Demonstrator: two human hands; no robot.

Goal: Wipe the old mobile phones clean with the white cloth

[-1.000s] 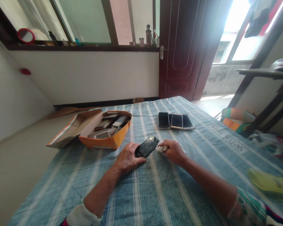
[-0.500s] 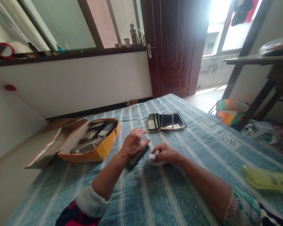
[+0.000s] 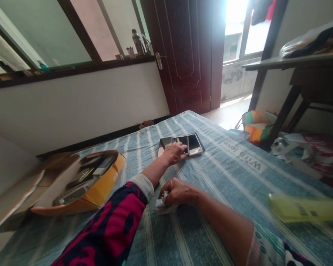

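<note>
My left hand point(image 3: 175, 152) reaches over the row of phones on the bed, its fingers partly spread and touching the middle phone point(image 3: 185, 142). The left phone point(image 3: 165, 141) shows beside the hand, partly covered. To the right lies a light-framed phone point(image 3: 194, 143). Closer to me, my right hand point(image 3: 180, 191) is closed on a crumpled white cloth point(image 3: 163, 206). A dark edge shows between my left sleeve and my right hand; the rest of that object is hidden.
An open orange box point(image 3: 105, 192) holding several phones or similar devices sits at the left. A yellow translucent packet point(image 3: 302, 208) lies at the right on the striped blue bedcover point(image 3: 224, 177). A desk point(image 3: 294, 62) and bags stand beyond the bed's right side.
My left hand has left the dark phone near me and moved forward onto the row of phones. My right hand still holds the cloth. The whole view has shifted rightward.
</note>
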